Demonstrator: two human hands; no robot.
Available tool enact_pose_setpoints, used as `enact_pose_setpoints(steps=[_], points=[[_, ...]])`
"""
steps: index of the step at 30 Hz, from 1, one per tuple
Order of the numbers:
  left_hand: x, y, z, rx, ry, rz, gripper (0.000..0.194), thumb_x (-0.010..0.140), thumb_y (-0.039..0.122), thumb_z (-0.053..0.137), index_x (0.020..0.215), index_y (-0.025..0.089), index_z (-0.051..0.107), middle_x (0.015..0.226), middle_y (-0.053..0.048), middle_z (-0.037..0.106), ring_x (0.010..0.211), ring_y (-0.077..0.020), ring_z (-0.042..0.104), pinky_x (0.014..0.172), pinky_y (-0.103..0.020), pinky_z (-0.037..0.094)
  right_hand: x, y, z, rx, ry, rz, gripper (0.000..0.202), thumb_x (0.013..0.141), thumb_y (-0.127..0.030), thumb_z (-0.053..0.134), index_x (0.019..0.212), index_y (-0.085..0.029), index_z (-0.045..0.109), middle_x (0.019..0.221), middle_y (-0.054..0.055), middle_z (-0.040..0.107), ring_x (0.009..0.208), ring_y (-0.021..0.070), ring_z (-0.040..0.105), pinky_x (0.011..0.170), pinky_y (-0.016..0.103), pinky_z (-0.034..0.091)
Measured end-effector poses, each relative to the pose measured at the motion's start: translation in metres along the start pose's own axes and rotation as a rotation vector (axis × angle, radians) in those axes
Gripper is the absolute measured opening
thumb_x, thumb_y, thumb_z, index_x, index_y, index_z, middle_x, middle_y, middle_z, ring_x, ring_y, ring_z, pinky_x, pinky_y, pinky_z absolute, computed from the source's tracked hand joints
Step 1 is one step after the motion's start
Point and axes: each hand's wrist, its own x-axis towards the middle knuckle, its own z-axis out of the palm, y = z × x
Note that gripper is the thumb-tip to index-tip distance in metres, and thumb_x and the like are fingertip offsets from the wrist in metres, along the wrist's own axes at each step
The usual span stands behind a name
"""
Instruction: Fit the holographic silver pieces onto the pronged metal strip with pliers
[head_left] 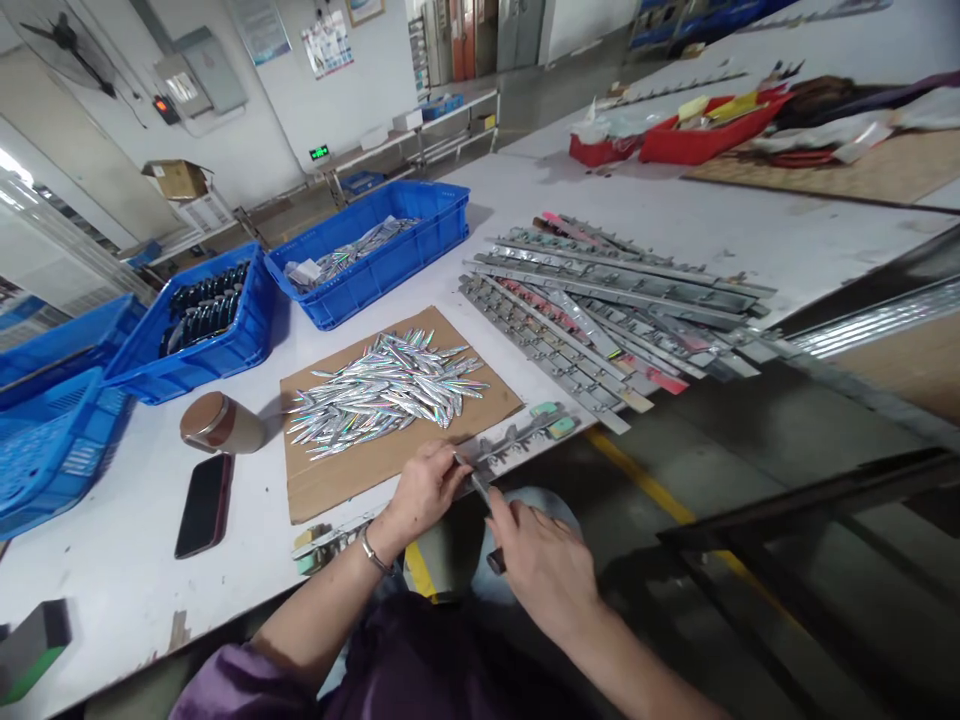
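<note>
My left hand (426, 488), with a metal bracelet at the wrist, is closed in a pinch at the table's front edge. A small shiny bit shows at its fingertips, too small to name. My right hand (541, 560) is closed around a slim metal tool (481, 487) with a dark handle end; its tip meets the left fingertips. Beneath the left hand, a metal strip with clips (517, 440) runs along the edge, green and yellow pads at its ends. Just beyond, slender, shiny silver fish-shaped pieces (390, 385) are heaped on a cardboard sheet (322, 488).
Many metal clip strips (600, 300) lie piled on the right. Left are a phone (204, 505), a brown-lidded cup (221, 422) and blue crates (375, 250), one with more silver pieces. Red trays (697, 135) stand far right. A black-and-green block (36, 650) sits front left.
</note>
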Motion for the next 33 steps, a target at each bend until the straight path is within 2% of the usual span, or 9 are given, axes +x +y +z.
enact_pose_setpoints(steps=[3,8,11,14,18,23,27,30,33], points=[[-0.001,-0.001,0.002,-0.009,-0.014,0.002,0.023,0.102,0.032,0.048,0.093,0.017,0.063,0.087,-0.008,0.064,0.082,-0.0197,0.06,0.076,-0.031,0.05,0.002,0.004,0.007,0.201,-0.08,0.081,0.026,0.095,-0.029,0.053,0.115,-0.021,0.066,0.073,0.008,0.065,0.062,0.0219,0.056,0.057,0.034,0.033],[-0.004,0.0,0.008,0.026,-0.02,-0.015,0.022,0.101,0.03,0.05,0.091,0.016,0.064,0.085,-0.008,0.064,0.082,-0.0204,0.06,0.075,-0.03,0.049,0.004,0.018,0.03,1.451,-0.276,0.596,0.037,0.083,-0.056,0.069,0.097,-0.022,0.064,0.052,-0.007,0.041,0.045,0.0108,0.032,0.047,0.025,0.024],[-0.004,0.002,0.0,0.016,-0.057,0.0,0.016,0.099,0.026,0.053,0.095,0.016,0.065,0.09,-0.009,0.066,0.085,-0.02,0.062,0.077,-0.029,0.05,0.003,0.02,0.039,1.856,-0.351,0.805,0.037,0.073,-0.051,0.082,0.087,-0.021,0.065,0.052,-0.01,0.033,0.046,0.0064,0.02,0.046,0.022,0.018],[0.004,-0.004,-0.026,0.021,-0.151,-0.007,0.015,0.097,0.021,0.054,0.105,0.017,0.067,0.1,-0.008,0.07,0.092,-0.0184,0.065,0.084,-0.027,0.052,0.0,0.018,0.039,1.904,-0.347,0.877,0.035,0.071,-0.046,0.086,0.087,-0.021,0.067,0.054,-0.009,0.036,0.047,0.0056,0.022,0.047,0.021,0.018],[0.029,-0.035,-0.066,0.429,-0.146,-0.202,0.02,0.096,0.015,0.053,0.102,0.017,0.071,0.098,-0.009,0.067,0.098,-0.0224,0.064,0.094,-0.034,0.05,-0.006,0.016,0.032,1.775,-0.261,0.809,0.038,0.073,-0.047,0.085,0.095,-0.021,0.067,0.053,-0.007,0.041,0.049,0.0063,0.028,0.046,0.021,0.016],[0.048,-0.069,-0.079,0.653,-0.245,-0.126,0.016,0.089,0.007,0.056,0.091,0.015,0.069,0.091,-0.009,0.063,0.089,-0.0226,0.063,0.089,-0.036,0.052,-0.019,0.006,0.03,1.702,-0.231,0.788,0.039,0.077,-0.049,0.081,0.098,-0.021,0.063,0.055,-0.006,0.045,0.049,0.0066,0.03,0.044,0.021,0.013],[0.031,-0.067,-0.085,0.518,-0.035,-0.046,0.018,0.091,0.008,0.05,0.094,0.017,0.065,0.092,-0.007,0.064,0.081,-0.0183,0.062,0.08,-0.029,0.051,-0.028,-0.004,0.025,1.641,-0.203,0.73,0.035,0.082,-0.049,0.075,0.099,-0.021,0.062,0.055,-0.006,0.048,0.049,0.0077,0.033,0.047,0.021,0.022],[0.007,-0.062,-0.098,0.384,0.161,-0.192,0.009,0.092,0.015,0.053,0.093,0.018,0.061,0.085,-0.004,0.066,0.075,-0.017,0.062,0.073,-0.027,0.05,-0.032,-0.01,0.019,1.53,-0.2,0.7,0.037,0.084,-0.052,0.073,0.1,-0.021,0.062,0.056,-0.005,0.051,0.051,0.0091,0.039,0.051,0.023,0.029],[-0.015,-0.061,-0.107,0.4,-0.001,-0.309,0.009,0.087,0.012,0.056,0.088,0.019,0.061,0.077,-0.003,0.066,0.072,-0.0184,0.063,0.072,-0.028,0.049,-0.032,-0.014,0.016,1.464,-0.179,0.698,0.042,0.083,-0.055,0.073,0.103,-0.021,0.061,0.058,-0.004,0.054,0.053,0.0101,0.043,0.054,0.024,0.032]])
